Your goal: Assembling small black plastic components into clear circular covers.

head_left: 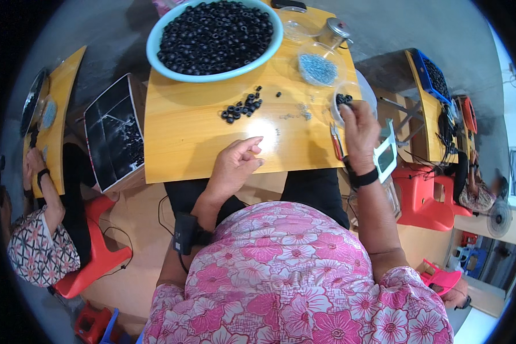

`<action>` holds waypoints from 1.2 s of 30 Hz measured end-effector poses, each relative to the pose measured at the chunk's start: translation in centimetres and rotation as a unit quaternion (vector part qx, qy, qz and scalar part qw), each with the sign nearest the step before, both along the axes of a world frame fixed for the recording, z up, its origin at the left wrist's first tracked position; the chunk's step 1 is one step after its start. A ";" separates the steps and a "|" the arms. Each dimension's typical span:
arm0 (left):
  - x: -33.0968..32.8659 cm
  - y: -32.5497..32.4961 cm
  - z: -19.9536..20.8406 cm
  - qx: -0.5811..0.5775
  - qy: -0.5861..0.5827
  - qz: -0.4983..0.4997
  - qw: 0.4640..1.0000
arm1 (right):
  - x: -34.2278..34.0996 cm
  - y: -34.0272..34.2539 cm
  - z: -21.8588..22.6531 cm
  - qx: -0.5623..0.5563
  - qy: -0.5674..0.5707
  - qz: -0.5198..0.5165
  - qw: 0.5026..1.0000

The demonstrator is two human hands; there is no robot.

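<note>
Over the near edge of the wooden table (183, 155), my left hand (232, 169) has its thumb and index finger apart, with nothing visible between them. My right hand (361, 135) is at the right edge, its fingers pinched together over a clear plastic bowl (333, 110) that holds small black rings (344, 99). Whatever is in the pinch is hidden. Several loose black rings (243, 108) lie in a cluster beyond my left hand. A few tiny metal pieces (305, 112) are scattered right of them. Red-handled pliers (336, 141) lie beside the right hand.
A big light-blue basin (155, 49) heaped with black rings stands at the back left. Behind the clear bowl are a tub of small bluish pieces (318, 69) and a metal pot (332, 33). A black-lined box (114, 132) stands left; co-workers sit at tables on both sides.
</note>
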State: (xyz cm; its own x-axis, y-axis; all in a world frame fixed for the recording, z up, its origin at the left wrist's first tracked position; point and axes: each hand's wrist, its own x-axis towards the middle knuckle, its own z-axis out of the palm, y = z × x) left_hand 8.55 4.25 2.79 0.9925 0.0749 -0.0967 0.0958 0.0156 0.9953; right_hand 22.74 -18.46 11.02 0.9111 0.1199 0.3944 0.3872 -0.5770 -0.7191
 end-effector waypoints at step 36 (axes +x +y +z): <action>0.1 0.4 0.5 0.036 -0.027 0.001 0.999 | 0.1 11.5 -3.8 -0.165 0.091 0.189 0.964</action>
